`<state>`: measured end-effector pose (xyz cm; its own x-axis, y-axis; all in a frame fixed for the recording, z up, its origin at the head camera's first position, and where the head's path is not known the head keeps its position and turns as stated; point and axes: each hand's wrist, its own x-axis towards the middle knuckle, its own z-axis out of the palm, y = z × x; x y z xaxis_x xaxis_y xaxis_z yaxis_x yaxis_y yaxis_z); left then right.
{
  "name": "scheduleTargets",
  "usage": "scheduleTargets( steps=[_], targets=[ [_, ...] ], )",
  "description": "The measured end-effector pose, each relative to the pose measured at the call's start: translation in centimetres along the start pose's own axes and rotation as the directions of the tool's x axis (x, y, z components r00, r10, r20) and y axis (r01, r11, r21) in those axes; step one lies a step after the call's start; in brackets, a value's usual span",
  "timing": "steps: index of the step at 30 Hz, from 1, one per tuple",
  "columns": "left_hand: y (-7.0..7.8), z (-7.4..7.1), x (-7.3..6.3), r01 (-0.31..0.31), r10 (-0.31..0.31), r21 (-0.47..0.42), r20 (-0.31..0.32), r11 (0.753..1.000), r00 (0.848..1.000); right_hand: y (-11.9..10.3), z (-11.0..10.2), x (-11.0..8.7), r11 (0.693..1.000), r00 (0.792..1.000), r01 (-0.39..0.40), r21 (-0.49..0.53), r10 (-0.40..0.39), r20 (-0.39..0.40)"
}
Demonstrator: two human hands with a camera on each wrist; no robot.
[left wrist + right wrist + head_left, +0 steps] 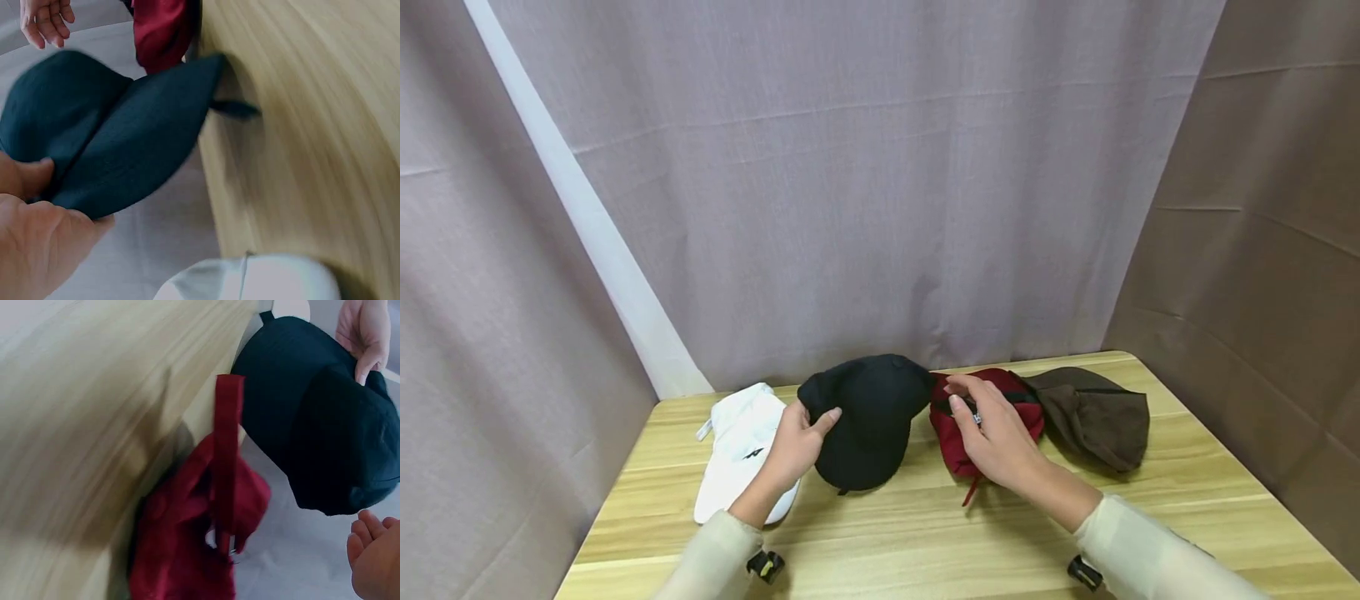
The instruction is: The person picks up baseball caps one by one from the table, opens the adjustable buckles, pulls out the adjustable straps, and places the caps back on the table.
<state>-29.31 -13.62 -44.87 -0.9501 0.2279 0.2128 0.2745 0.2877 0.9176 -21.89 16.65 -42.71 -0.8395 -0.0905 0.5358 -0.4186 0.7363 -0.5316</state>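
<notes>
My left hand [797,443] grips the left side of a black baseball cap [872,421], its thumb lying on the near face. The left wrist view shows the thumb [36,177] at the seam between crown and brim, with the cap held over the table. To the right, my right hand [1003,442] has loosely bent fingers with nothing between them, in front of a red cap [953,454]. In the right wrist view its fingertips [369,519] are right by the black cap's crown. The red cap's strap [226,450] and metal buckle show there.
A white cap [733,479] with a small dark logo lies on the left of the wooden table [880,542]. A brown cap [1108,429] lies at the right, against the red one. Grey curtains [880,208] hang behind the table and at its sides.
</notes>
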Motion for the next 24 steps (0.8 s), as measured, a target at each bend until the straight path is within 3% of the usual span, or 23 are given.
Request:
scheduleTargets(
  steps=[3,7,12,17,20,24],
  targets=[
    [-0.5,0.9,0.6,0.109,-0.111,-0.062,-0.033,0.992,0.993,0.8,0.0,0.0,0.999,0.999,-0.038,-0.015,0.038,0.022],
    [-1.2,1.8,1.2,0.253,-0.259,-0.093,-0.054,0.963,0.964,1.9,-0.1,-0.1,0.996,0.996,-0.059,-0.064,0.063,0.069],
    [-2.1,2.1,1.5,0.35,-0.354,-0.064,-0.058,0.934,0.933,2.8,-0.2,-0.1,0.987,0.986,-0.079,-0.139,0.098,0.134],
    [-2.5,2.3,1.6,0.397,-0.398,-0.043,-0.051,0.917,0.916,3.5,-0.1,0.0,0.979,0.978,-0.065,-0.191,0.101,0.182],
    [-2.4,2.5,1.6,0.394,-0.394,-0.014,-0.045,0.919,0.918,3.9,-0.1,0.1,0.976,0.972,-0.059,-0.209,0.104,0.213],
    [-2.1,3.0,1.7,0.381,-0.383,-0.063,-0.025,0.922,0.923,4.5,-0.1,0.4,0.973,0.955,-0.073,-0.221,0.131,0.264]
  ],
)
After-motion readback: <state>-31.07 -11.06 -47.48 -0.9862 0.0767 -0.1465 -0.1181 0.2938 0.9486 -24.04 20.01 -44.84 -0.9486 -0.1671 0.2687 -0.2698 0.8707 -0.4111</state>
